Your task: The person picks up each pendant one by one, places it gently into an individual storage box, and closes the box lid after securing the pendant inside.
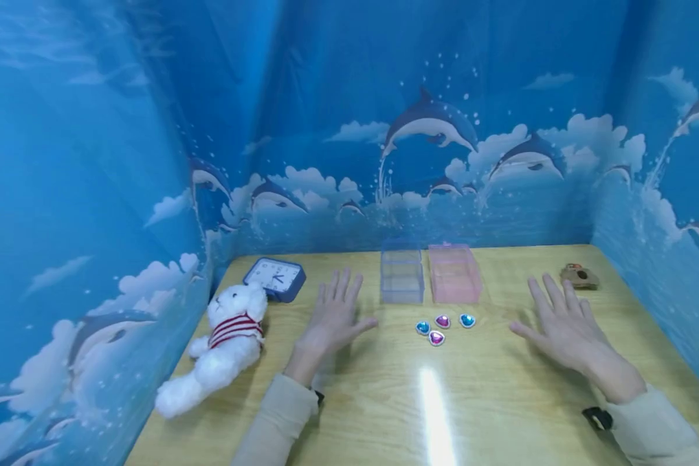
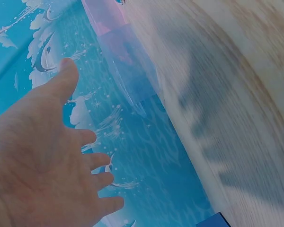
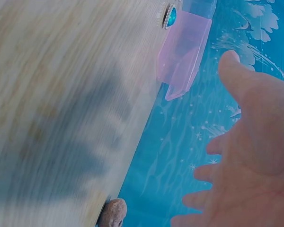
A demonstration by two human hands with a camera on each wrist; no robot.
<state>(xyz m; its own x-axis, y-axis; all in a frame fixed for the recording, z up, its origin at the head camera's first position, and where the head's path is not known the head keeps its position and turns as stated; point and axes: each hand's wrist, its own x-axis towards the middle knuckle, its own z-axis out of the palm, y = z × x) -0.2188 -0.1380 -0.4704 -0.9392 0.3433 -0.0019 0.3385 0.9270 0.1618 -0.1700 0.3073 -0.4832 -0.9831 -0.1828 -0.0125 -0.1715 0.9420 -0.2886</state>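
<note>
My left hand is held above the table with its fingers spread, touching nothing; the blue clock and the white plush bear in a striped top are to its left. On the other side my right hand hovers the same way, holding nothing, near a small brown object. Between the hands lie several heart-shaped gems, among them a blue gem and a pink gem. Behind them stand a clear blue box and a clear pink box, side by side.
The light wooden table carries everything and shows a bright glare streak near its front. A blue curtain printed with dolphins and clouds closes off the back and both sides.
</note>
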